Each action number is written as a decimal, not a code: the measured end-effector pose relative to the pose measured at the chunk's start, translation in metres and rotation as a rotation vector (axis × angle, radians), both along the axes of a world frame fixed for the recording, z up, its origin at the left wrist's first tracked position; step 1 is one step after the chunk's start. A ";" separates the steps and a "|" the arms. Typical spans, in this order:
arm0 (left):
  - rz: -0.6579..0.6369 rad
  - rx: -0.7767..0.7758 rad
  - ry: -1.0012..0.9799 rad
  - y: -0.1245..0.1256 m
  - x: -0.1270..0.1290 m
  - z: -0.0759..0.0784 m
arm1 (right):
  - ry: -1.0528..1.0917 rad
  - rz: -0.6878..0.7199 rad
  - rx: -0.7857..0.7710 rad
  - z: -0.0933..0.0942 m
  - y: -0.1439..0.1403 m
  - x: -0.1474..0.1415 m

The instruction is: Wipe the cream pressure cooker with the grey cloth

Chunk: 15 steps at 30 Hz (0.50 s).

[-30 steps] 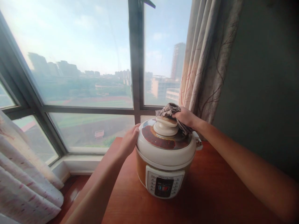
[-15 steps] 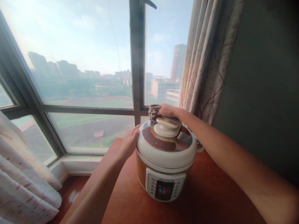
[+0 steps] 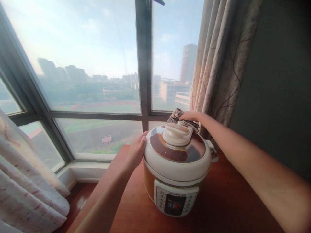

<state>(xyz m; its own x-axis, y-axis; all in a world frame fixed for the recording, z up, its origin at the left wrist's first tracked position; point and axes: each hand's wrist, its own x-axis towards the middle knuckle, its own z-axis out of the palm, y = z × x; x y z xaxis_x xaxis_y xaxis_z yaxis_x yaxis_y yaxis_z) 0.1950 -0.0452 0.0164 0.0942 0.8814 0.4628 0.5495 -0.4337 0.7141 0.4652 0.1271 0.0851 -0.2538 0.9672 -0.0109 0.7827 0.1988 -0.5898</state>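
Two bare forearms reach forward from the bottom and right edges, where they are cut off, over a reddish-brown wooden surface (image 3: 132,202). Between them, on that surface, stands a round white-and-tan electric cooker (image 3: 177,170) with its lid on; the small print on its front panel (image 3: 176,200) is hard to read. The left hand (image 3: 138,149) lies against the left side of the lid's white rim, thumb toward the viewer, its other fingers mostly hidden, so whether they grip cannot be told. The right arm stretches past the cooker, and the right hand (image 3: 190,116) holds a crumpled grey-brown patterned cloth (image 3: 176,114) behind the lid's cream knob (image 3: 177,132), which partly hides the cloth. Beyond, dark-framed window panes (image 3: 97,64) show hazy buildings.
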 end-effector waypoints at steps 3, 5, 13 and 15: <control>0.023 0.008 0.024 -0.002 0.001 0.002 | 0.199 -0.075 -0.088 -0.020 -0.017 0.022; 0.032 0.005 0.034 -0.002 0.001 0.002 | 0.317 -0.105 -0.119 -0.032 -0.029 0.033; -0.014 -0.001 -0.003 0.000 -0.001 0.000 | 0.598 -0.092 0.131 -0.053 -0.064 0.063; -0.038 -0.001 -0.028 0.001 -0.002 -0.001 | 0.576 -0.036 0.218 -0.048 -0.076 0.073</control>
<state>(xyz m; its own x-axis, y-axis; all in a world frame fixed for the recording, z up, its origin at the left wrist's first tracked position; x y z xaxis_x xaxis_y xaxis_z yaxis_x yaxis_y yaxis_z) 0.1930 -0.0438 0.0156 0.1148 0.8779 0.4649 0.5120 -0.4533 0.7296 0.5380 0.0512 0.0374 -0.1270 0.9400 0.3166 0.3591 0.3411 -0.8687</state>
